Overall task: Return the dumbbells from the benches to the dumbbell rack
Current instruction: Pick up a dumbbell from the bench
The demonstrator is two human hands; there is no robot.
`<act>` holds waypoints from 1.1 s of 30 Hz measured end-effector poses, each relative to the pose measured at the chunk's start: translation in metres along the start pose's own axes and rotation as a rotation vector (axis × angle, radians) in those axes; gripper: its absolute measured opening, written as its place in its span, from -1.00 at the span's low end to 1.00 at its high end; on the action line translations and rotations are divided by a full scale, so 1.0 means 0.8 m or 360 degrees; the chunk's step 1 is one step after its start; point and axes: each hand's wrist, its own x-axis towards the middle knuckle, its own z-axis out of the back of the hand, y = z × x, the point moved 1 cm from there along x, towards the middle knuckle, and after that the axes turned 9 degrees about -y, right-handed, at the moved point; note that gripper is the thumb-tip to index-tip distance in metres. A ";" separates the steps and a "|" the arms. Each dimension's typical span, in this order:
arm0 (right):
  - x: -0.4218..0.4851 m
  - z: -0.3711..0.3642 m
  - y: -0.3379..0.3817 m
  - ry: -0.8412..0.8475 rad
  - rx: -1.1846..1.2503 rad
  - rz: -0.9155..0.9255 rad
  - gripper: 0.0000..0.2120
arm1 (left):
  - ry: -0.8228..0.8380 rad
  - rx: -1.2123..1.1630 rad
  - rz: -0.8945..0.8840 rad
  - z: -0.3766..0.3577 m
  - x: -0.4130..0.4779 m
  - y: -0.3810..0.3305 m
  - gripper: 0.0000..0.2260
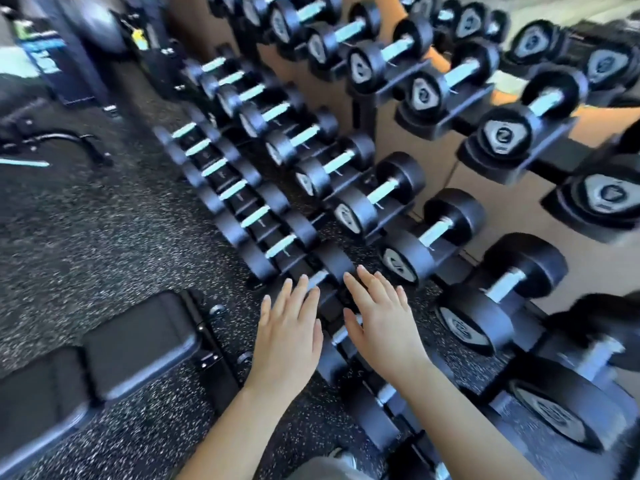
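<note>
A three-tier dumbbell rack (446,131) runs diagonally from the top centre to the bottom right, filled with black round-headed dumbbells with silver handles. Its lowest row (256,216) holds several small dumbbells. My left hand (289,330) hovers with straight, spread fingers over a small dumbbell (318,278) in that row. My right hand (384,317) is flat and spread beside it, above another small dumbbell (341,336). Neither hand grips anything. A black padded bench (138,337) lies at the lower left, with no dumbbell on the part in view.
Speckled black rubber flooring (90,230) spreads to the left of the rack. Dark gym machines (69,46) stand at the top left. Larger dumbbells (474,327) fill the rack's right end, close to my right forearm.
</note>
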 end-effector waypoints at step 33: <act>-0.094 -0.107 0.597 0.0335 0.0446 0.1194 -0.39 | -0.0244 0.0340 0.1323 0.217 -0.371 0.418 -0.59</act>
